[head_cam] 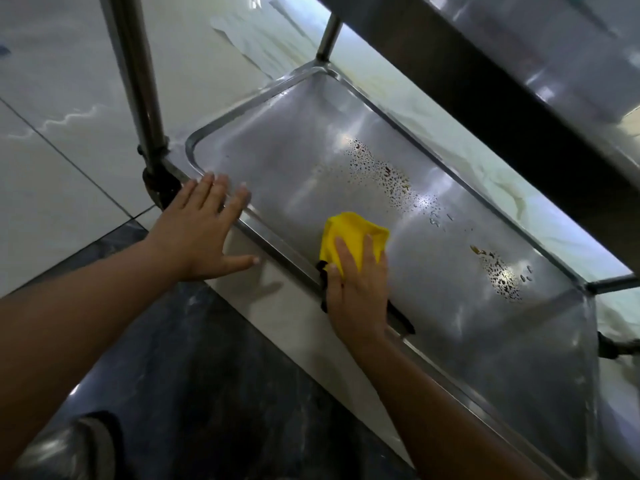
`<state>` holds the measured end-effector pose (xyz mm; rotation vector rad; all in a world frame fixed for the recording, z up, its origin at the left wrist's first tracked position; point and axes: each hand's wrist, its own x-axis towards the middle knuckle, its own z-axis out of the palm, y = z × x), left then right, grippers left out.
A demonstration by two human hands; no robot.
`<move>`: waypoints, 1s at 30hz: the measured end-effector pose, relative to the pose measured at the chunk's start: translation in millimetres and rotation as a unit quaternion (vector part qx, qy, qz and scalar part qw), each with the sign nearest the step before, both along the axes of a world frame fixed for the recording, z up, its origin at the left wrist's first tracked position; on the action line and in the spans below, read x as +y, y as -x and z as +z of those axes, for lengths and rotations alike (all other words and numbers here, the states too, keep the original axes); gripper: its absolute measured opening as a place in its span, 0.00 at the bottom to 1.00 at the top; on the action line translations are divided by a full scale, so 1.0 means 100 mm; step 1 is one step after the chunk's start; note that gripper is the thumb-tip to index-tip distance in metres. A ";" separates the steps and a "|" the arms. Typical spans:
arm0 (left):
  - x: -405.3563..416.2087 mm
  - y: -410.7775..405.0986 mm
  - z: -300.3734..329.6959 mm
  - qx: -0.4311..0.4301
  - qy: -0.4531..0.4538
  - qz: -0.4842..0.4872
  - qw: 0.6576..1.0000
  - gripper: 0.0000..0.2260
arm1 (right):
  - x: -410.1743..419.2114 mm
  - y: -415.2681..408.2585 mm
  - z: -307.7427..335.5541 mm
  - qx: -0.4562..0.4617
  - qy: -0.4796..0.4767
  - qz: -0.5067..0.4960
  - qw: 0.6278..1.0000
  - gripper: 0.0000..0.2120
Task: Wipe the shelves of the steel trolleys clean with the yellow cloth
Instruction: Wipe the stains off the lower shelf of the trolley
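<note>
The right hand [358, 289] pressed the yellow cloth [351, 237] flat-fingered onto the lower shelf [450, 306], just inside its near rim. The left hand [201, 230] lay open, apparently touching that rim near the corner post [138, 81]. Droplets [391, 174] remained toward the far edge.

Right hand [358, 289] pressing yellow cloth [351, 237] flat on wet lower shelf [298, 140] of steel trolley; left hand [204, 226], fingers spread, resting on shelf's near rim.
</note>
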<state>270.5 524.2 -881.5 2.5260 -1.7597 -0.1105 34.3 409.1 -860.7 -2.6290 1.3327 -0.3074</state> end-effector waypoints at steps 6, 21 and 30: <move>-0.01 -0.09 -0.03 -0.029 -0.041 0.028 0.998 0.51 | 0.09 -0.74 0.00 0.034 -0.005 0.091 0.995 0.25; 0.06 -0.05 0.00 -0.059 0.003 0.009 0.998 0.47 | -0.27 0.26 0.03 0.005 -0.030 0.078 0.996 0.24; -0.04 0.09 -0.02 0.001 0.077 0.103 0.992 0.49 | -0.58 -2.19 0.00 0.000 -0.143 0.229 0.963 0.19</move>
